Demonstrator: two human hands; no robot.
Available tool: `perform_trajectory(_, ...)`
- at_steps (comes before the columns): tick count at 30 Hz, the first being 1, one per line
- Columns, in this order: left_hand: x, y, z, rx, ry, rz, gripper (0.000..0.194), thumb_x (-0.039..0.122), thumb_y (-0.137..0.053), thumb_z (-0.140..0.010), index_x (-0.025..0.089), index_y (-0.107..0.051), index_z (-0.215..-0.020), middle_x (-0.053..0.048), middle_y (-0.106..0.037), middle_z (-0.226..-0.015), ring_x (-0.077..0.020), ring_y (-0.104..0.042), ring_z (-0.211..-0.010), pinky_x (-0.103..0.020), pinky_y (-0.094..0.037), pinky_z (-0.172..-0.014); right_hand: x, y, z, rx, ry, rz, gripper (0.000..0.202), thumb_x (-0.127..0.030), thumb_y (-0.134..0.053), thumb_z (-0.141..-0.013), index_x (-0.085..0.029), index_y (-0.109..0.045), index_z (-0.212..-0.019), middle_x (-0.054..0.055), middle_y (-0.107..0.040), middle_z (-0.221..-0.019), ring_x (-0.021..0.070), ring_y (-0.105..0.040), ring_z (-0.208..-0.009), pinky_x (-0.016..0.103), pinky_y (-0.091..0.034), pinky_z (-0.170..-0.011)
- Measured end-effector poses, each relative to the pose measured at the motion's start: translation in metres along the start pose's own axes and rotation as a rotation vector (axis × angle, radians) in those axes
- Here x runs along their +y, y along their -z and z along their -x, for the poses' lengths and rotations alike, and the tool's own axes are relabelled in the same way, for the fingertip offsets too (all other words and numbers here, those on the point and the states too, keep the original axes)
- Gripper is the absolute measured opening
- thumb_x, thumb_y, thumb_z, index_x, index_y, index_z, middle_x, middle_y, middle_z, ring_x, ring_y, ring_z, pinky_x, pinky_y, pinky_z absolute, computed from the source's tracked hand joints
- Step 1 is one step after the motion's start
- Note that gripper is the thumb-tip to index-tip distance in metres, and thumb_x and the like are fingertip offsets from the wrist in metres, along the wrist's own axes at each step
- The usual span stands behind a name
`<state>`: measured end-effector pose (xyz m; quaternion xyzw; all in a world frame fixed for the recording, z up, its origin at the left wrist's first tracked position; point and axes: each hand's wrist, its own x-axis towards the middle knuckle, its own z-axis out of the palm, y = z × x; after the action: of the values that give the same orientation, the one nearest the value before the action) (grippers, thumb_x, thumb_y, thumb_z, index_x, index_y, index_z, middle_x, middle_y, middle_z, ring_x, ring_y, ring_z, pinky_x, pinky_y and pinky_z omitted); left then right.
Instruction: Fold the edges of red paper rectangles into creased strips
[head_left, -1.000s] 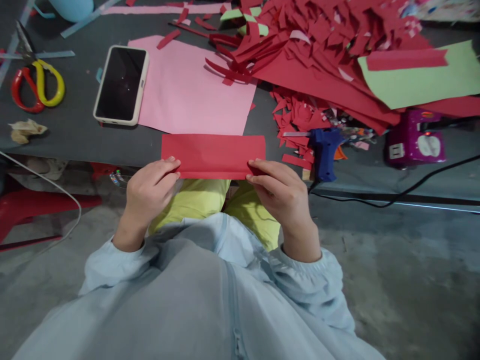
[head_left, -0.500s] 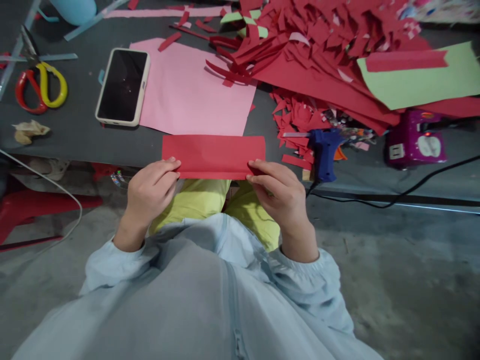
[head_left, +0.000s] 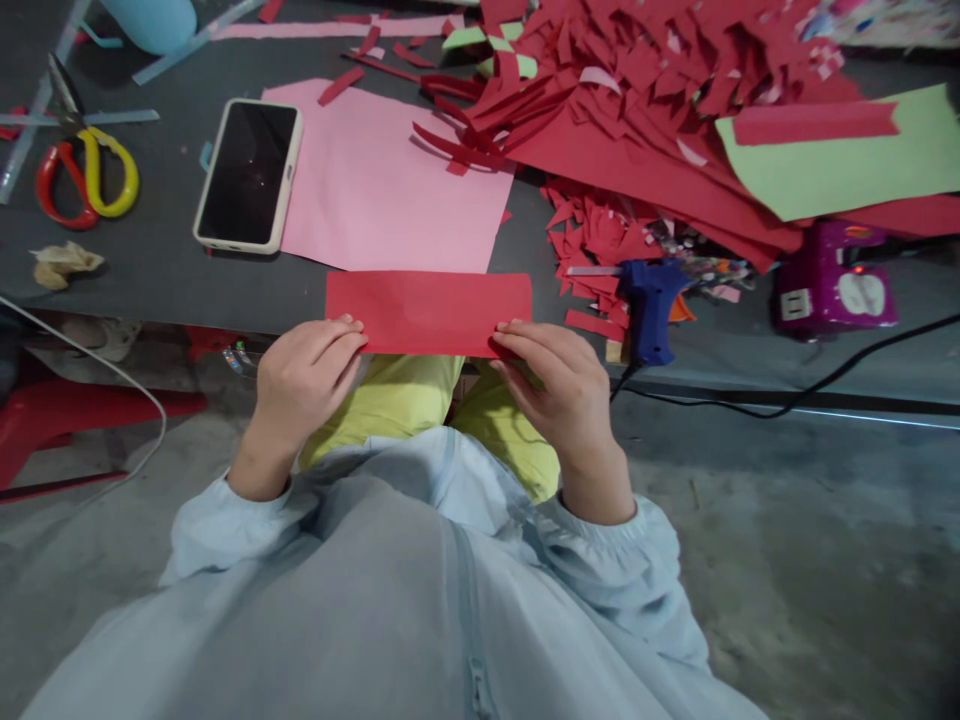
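A red paper strip (head_left: 429, 308) lies flat across the table's front edge, its near long side reaching slightly over my lap. My left hand (head_left: 306, 375) pinches its near left corner, thumb hidden under the fingers. At the near right corner, my right hand (head_left: 559, 385) grips the strip between fingertips and thumb. Just beyond the strip lies a large pink paper sheet (head_left: 397, 190), with a phone (head_left: 249, 175) resting on its left edge.
Scissors (head_left: 88, 165) with red and yellow handles lie at left. Red paper scraps (head_left: 622, 70) are heaped at the back right. A blue glue gun (head_left: 651, 305) sits right of my right hand, near a purple box (head_left: 832, 285) with a black cord.
The narrow fold line along the strip's near edge no longer shows; that edge now looks smooth. Both hands stay at the corners, with only slight finger shifts.
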<state>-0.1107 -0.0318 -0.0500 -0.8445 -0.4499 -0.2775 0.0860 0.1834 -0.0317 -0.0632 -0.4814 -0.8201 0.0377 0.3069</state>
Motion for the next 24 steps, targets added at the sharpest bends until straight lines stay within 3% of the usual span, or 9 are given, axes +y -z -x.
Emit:
perform_trajectory(5,0.001,0.007,-0.007,-0.091,-0.040,-0.031,0.012,0.016,-0.057,-0.091,0.018,-0.068,-0.093,-0.009,-0.075,-0.101,-0.0231,-0.072,-0.093,-0.039,-0.059,-0.082,-0.007,0.002,-0.006,0.002,0.077,0.209,0.022,-0.029,-0.060,-0.094,-0.021,-0.066,-0.113,0.007,-0.075,-0.103,0.0199,-0.067,-0.092,0.034,-0.048,-0.083)
perform_trajectory(10,0.007,0.017,-0.013,-0.170,-0.125,-0.044,0.014,0.014,-0.052,-0.091,0.019,-0.065,-0.090,-0.008,-0.075,-0.097,-0.0227,-0.072,-0.090,-0.038,-0.059,-0.076,-0.021,0.016,-0.017,-0.093,0.128,0.388,0.023,-0.024,-0.056,-0.094,-0.023,-0.067,-0.115,0.004,-0.071,-0.086,0.0192,-0.057,-0.080,0.034,-0.040,-0.077)
perform_trajectory(14,0.011,0.021,-0.017,-0.185,-0.146,0.005,0.011,0.013,-0.054,-0.091,0.016,-0.063,-0.096,-0.011,-0.074,-0.108,-0.0239,-0.071,-0.100,-0.037,-0.059,-0.082,-0.033,0.024,-0.029,-0.211,0.117,0.431,0.014,-0.022,-0.058,-0.092,-0.021,-0.070,-0.099,0.006,-0.069,-0.090,0.0215,-0.053,-0.083,0.035,-0.037,-0.074)
perform_trajectory(18,0.010,0.022,-0.022,-0.201,-0.121,0.046,0.012,0.014,-0.051,-0.093,0.017,-0.062,-0.096,-0.010,-0.075,-0.106,-0.0231,-0.071,-0.101,-0.037,-0.058,-0.088,-0.044,0.024,-0.045,-0.337,0.100,0.451,0.012,-0.017,-0.056,-0.091,-0.018,-0.068,-0.092,0.008,-0.070,-0.096,0.0225,-0.054,-0.083,0.034,-0.037,-0.072)
perform_trajectory(24,0.003,0.019,-0.024,-0.262,-0.021,0.021,0.016,0.025,-0.047,-0.096,0.021,-0.062,-0.096,-0.004,-0.075,-0.091,-0.0215,-0.071,-0.083,-0.034,-0.054,-0.075,-0.059,0.016,-0.079,-0.470,0.113,0.349,0.011,-0.014,-0.056,-0.088,-0.018,-0.066,-0.086,0.010,-0.070,-0.087,0.0246,-0.058,-0.084,0.035,-0.037,-0.069)
